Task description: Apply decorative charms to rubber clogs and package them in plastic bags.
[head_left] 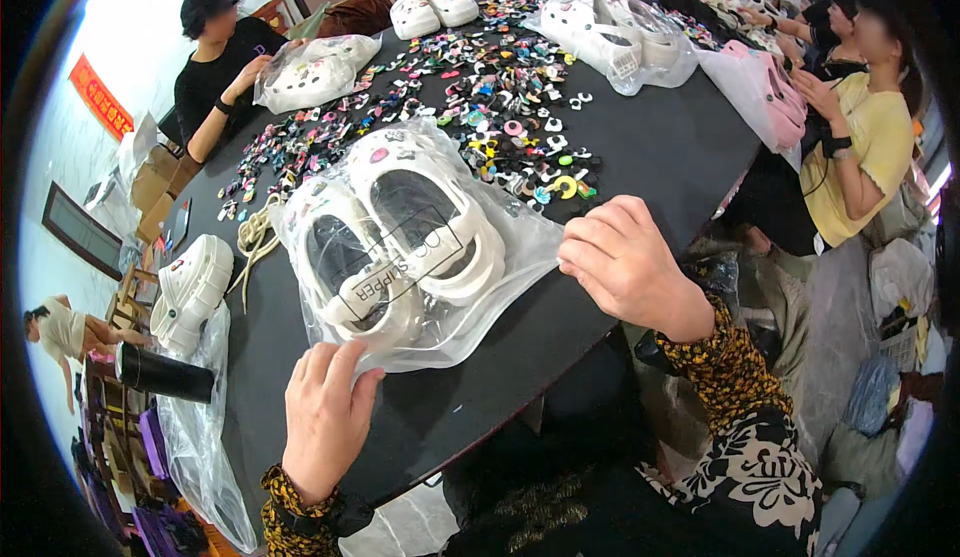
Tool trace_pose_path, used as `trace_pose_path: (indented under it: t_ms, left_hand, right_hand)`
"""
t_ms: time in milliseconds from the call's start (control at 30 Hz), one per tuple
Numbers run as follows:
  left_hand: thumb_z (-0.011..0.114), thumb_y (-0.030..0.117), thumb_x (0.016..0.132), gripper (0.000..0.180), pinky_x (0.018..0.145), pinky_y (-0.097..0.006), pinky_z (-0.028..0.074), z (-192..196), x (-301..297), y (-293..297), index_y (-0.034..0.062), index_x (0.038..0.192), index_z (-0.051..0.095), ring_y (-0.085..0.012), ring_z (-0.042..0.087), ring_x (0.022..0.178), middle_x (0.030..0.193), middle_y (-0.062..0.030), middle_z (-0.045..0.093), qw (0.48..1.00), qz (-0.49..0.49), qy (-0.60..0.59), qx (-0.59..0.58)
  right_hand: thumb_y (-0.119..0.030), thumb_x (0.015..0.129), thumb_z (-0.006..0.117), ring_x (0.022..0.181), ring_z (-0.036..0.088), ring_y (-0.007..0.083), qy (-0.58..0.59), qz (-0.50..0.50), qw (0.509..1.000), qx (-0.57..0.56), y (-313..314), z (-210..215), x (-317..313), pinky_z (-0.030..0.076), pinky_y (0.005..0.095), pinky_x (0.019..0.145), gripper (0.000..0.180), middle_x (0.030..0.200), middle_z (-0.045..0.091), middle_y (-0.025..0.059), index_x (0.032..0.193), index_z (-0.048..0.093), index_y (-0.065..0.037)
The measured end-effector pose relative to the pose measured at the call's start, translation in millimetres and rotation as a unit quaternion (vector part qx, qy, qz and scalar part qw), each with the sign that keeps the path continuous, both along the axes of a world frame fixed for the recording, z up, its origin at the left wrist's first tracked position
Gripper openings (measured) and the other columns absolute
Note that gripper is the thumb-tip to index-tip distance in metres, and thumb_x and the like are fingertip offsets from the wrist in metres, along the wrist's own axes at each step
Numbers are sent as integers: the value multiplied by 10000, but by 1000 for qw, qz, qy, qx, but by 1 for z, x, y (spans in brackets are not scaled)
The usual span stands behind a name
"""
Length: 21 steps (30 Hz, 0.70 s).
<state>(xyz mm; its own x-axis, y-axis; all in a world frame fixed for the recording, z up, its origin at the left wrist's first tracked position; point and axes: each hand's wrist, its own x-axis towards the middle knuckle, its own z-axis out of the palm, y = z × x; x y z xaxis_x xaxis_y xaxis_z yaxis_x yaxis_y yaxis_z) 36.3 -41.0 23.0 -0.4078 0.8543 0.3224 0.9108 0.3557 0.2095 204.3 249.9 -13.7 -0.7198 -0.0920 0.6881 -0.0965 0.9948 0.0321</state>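
A pair of white clogs [455, 207] with charms on the toes lies inside a clear plastic bag [500, 302] on the black table in front of me. Dark printing runs across the bag's top side. Pinched in my right hand [630, 262] is the bag's right corner, drawn out sideways from the clogs. My left hand [328, 412] is at the bag's near left edge, thumb and fingers closing on the plastic beside the heel of the left clog. Both sleeves are dark with a yellow pattern.
Loose shoe charms [500, 87] cover the middle of the table [660, 137]. At left are a white clog [192, 292], a beige cord [258, 242] and a black cylinder [165, 372]. Other bagged clogs [615, 37] lie farther back, with people seated around.
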Motion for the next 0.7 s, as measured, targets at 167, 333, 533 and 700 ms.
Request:
trace_pose_path:
  t_ms: [167, 333, 533, 700]
  left_hand:
    - [644, 28, 787, 180, 638, -403, 434, -2, -7, -7, 24, 947, 560, -312, 534, 701, 763, -116, 537, 1000, -14, 20, 0]
    - [628, -4, 778, 138, 630, -398, 422, 1, -10, -3, 24, 867, 525, -317, 519, 675, 754, -118, 535, 998, -28, -27, 45]
    - [626, -1, 775, 138, 632, -394, 411, 24, -5, -15, 22, 829, 501, -327, 514, 657, 763, -116, 557, 995, -95, -18, -20]
    - [630, 43, 788, 143, 635, -424, 460, 18, -10, -17, 5, 880, 527, -352, 588, 692, 767, -161, 595, 997, -57, -44, -35]
  right_hand:
    - [-103, 732, 687, 887, 533, 220, 4, 17, 1000, -8, -13, 6, -5, 403, 380, 817, 229, 957, 552, 56, 928, 578, -55]
    - [-136, 738, 606, 915, 557, 240, -8, 162, 987, -13, -55, 6, -16, 457, 371, 809, 326, 1018, 566, 115, 1035, 581, -5]
    - [-137, 768, 531, 984, 559, 250, -51, 193, 980, -20, -77, -3, -38, 452, 353, 858, 355, 1067, 570, 139, 1079, 570, 31]
    - [-133, 745, 567, 932, 544, 227, -122, 158, 980, 6, -78, -4, -37, 436, 334, 799, 313, 997, 554, 95, 1024, 573, 10]
